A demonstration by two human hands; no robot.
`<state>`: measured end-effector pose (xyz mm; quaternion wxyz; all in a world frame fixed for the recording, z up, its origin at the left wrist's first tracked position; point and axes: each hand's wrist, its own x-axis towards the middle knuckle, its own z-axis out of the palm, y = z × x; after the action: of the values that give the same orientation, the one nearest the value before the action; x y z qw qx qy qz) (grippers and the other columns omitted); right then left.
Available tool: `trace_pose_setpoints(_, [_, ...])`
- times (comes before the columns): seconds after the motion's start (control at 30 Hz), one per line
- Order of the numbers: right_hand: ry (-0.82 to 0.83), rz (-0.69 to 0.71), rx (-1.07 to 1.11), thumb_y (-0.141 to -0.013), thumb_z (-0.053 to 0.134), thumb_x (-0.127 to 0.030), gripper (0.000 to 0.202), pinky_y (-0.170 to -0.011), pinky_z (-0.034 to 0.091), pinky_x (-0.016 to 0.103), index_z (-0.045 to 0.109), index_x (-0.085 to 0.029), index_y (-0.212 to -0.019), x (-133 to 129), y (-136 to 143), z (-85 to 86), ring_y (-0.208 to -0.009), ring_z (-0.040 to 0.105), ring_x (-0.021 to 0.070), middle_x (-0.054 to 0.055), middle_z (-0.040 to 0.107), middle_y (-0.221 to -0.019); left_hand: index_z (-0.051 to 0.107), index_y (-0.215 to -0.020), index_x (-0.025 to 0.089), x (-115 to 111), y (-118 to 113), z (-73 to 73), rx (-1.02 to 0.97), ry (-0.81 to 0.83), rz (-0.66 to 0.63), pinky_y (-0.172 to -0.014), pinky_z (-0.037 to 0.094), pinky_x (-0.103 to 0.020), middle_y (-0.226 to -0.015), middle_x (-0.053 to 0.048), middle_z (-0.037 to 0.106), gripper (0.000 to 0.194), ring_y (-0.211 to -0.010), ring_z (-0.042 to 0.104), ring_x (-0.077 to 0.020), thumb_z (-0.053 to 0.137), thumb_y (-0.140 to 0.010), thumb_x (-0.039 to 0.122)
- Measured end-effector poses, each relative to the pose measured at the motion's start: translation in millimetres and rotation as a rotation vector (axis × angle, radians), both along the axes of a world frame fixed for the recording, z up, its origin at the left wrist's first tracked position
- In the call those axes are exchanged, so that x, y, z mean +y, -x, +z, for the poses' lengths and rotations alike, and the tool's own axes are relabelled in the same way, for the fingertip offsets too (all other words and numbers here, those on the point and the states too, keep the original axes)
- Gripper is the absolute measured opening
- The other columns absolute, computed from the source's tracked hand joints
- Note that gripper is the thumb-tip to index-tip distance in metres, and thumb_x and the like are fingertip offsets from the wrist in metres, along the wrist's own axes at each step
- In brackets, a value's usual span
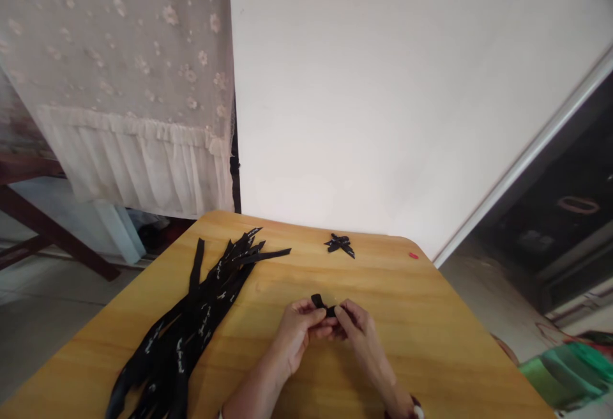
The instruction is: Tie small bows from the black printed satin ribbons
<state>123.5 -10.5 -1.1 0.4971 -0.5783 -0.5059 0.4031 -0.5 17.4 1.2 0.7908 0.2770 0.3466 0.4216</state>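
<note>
Both hands meet over the front middle of the wooden table, pinching one short black ribbon point(317, 301) between them. My left hand point(302, 324) is closed on it, with a folded end standing up above the fingers. On the other side, my right hand point(355, 323) grips the ribbon between thumb and fingers. Much of the ribbon is hidden by the fingertips. To the left lies a pile of black ribbon strips point(205, 304) with white lettering. A tied black ribbon bow point(340, 244) rests beyond the hands near the far edge.
The wooden table point(431, 342) has rounded far corners and stands against a white panel point(383, 87). A small red object point(414, 255) lies near its far right corner. A lace curtain point(143, 87) hangs at left; a green bag-like item point(565, 374) sits at lower right.
</note>
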Motion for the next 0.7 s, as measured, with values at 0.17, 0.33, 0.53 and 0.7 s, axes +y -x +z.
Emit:
trace_pose_setpoints(0.17, [-0.030, -0.084, -0.132, -0.073, 0.044, -0.048, 0.035, -0.051, 0.039, 0.022, 0.053, -0.017, -0.058, 0.2, -8.9, 10.7, -0.054, 0.054, 0.0143, 0.000, 0.056, -0.054, 0.060, -0.068, 0.008, -1.7, -1.2, -2.7, 0.120, -0.038, -0.093, -0.048, 0.047, -0.019, -0.067, -0.010, 0.066, 0.014, -0.057, 0.063, -0.0162, 0.064, -0.058, 0.017])
trace_pose_setpoints(0.33, [-0.059, 0.019, -0.126, -0.075, 0.043, -0.043, 0.034, -0.049, 0.036, 0.021, 0.052, -0.016, -0.057, -1.6, -5.6, 12.4, -0.054, 0.049, 0.0123, -0.001, 0.052, -0.054, 0.062, -0.074, 0.006, -4.0, -4.8, -6.3, 0.191, -0.098, -0.257, -0.045, 0.046, -0.020, -0.067, -0.011, 0.066, 0.019, -0.055, 0.062, -0.0169, 0.061, -0.058, 0.018])
trace_pose_setpoints(0.53, [-0.064, 0.076, -0.154, -0.069, 0.053, -0.027, 0.016, -0.047, 0.035, 0.019, 0.050, -0.016, -0.059, -0.6, -0.7, 3.8, -0.054, 0.046, 0.0107, -0.003, 0.049, -0.056, 0.063, -0.072, 0.008, -4.3, -5.2, -7.3, 0.242, -0.141, -0.300, -0.045, 0.045, -0.020, -0.061, -0.009, 0.066, 0.018, -0.055, 0.062, -0.0167, 0.056, -0.058, 0.016])
trace_pose_setpoints(0.7, [-0.094, 0.091, -0.149, -0.070, 0.050, -0.022, 0.013, -0.047, 0.033, 0.018, 0.049, -0.017, -0.058, -0.2, -1.9, 1.7, -0.050, 0.043, 0.0090, -0.005, 0.045, -0.053, 0.063, -0.072, 0.009, -3.4, -6.0, -8.1, 0.261, -0.140, -0.293, -0.042, 0.043, -0.020, -0.062, -0.009, 0.066, 0.017, -0.054, 0.062, -0.0165, 0.056, -0.059, 0.018])
